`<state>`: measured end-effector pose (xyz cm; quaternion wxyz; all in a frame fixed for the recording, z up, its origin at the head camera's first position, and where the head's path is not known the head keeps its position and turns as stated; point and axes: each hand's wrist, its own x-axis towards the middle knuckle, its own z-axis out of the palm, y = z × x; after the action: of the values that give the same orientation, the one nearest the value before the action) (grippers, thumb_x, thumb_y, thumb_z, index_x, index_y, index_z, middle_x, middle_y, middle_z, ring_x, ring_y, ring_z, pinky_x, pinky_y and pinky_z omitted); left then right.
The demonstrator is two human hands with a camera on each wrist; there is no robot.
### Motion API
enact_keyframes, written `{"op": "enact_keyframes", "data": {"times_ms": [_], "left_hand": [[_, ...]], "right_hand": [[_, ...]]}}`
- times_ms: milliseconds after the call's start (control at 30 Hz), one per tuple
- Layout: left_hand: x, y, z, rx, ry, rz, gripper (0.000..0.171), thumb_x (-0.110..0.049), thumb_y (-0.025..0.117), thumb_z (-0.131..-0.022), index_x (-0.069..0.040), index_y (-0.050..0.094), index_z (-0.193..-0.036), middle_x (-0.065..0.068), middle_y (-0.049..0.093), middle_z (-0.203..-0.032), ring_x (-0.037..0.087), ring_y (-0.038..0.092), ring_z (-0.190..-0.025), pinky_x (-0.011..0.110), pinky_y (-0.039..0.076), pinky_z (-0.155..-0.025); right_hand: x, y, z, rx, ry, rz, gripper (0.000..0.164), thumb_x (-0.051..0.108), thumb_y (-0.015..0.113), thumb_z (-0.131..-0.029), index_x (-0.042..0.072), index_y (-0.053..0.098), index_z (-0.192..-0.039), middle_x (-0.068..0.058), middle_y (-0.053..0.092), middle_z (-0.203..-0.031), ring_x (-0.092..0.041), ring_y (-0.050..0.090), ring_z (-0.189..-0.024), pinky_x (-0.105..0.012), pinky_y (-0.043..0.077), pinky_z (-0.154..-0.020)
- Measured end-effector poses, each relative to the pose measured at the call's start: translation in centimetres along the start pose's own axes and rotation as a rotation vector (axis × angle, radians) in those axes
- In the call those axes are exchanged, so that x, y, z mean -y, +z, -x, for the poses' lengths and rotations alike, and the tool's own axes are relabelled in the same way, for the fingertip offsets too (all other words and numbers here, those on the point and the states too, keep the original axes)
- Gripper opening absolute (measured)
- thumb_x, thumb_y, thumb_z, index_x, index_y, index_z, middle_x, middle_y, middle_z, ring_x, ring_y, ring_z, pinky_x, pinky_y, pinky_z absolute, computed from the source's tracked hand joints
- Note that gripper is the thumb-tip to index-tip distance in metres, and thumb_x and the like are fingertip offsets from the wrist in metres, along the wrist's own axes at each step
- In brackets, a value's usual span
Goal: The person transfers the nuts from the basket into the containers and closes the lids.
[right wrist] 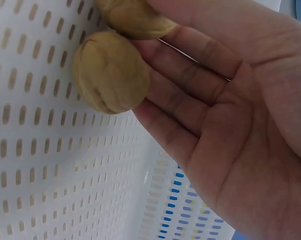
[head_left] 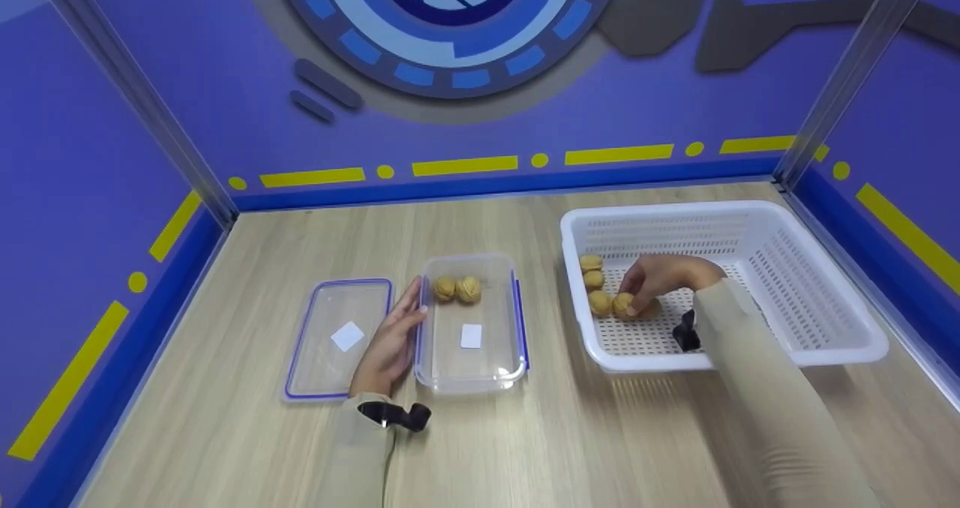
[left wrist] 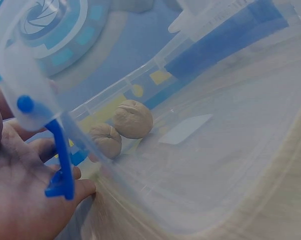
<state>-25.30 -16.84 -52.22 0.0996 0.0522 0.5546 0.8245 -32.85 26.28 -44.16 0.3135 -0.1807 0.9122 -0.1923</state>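
In the head view my left hand [head_left: 388, 345] lies along the left wall of a clear plastic box [head_left: 442, 365], its fingers extended against the outside. Two walnuts [head_left: 457, 289] sit side by side at the far end of the box, near a white paper square [head_left: 471, 336]. A blue latch piece [left wrist: 63, 165] hangs before the left palm in the left wrist view. Inside the white basket [head_left: 611, 362], my right hand [head_left: 664, 277] pinches a walnut [head_left: 623, 305] between thumb and fingers. Another walnut [right wrist: 110, 72] touches the right fingertips.
Left of the box lies its blue-edged clear lid [head_left: 319, 365], with a white paper square [head_left: 347, 336] on it. More walnuts [head_left: 592, 278] line the basket's left side. Blue and purple panels [head_left: 480, 140] enclose the wooden table [head_left: 525, 448] at the back and sides.
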Motion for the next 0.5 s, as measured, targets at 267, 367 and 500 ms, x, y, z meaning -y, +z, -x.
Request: {"op": "enact_keyframes", "data": {"times_ms": [267, 367, 500], "left_hand": [[-0.05, 0.05, 0.12, -0.014, -0.005, 0.02, 0.066, 0.002, 0.042, -0.095, -0.004, 0.011, -0.153, 0.008, -0.002, -0.163, 0.023, -0.009, -0.15, 0.036, -0.008, -0.122], [-0.1, 0.14, 0.09, -0.025, -0.017, 0.036, 0.066, 0.002, 0.042, -0.095, -0.006, 0.012, -0.153, 0.006, 0.0, -0.163, 0.022, -0.009, -0.15, 0.035, -0.008, -0.122], [-0.15, 0.14, 0.04, -0.022, -0.023, 0.047, 0.066, 0.002, 0.042, -0.095, -0.007, 0.012, -0.154, 0.006, -0.001, -0.163, 0.021, -0.009, -0.15, 0.035, -0.008, -0.122]], "right_hand": [[0.07, -0.19, -0.08, 0.004, -0.001, -0.021, 0.038, 0.026, 0.079, -0.075, 0.009, 0.07, -0.108, -0.004, 0.071, -0.105, -0.019, 0.063, -0.098, -0.045, 0.05, -0.094], [0.09, -0.28, 0.06, 0.009, 0.0, -0.036, 0.037, 0.026, 0.078, -0.076, 0.009, 0.07, -0.108, -0.004, 0.071, -0.104, -0.019, 0.062, -0.097, -0.045, 0.049, -0.093], [0.21, -0.44, 0.29, -0.001, -0.007, -0.06, 0.036, 0.026, 0.078, -0.076, 0.009, 0.07, -0.108, -0.003, 0.07, -0.102, -0.018, 0.061, -0.095, -0.045, 0.048, -0.095]]}}
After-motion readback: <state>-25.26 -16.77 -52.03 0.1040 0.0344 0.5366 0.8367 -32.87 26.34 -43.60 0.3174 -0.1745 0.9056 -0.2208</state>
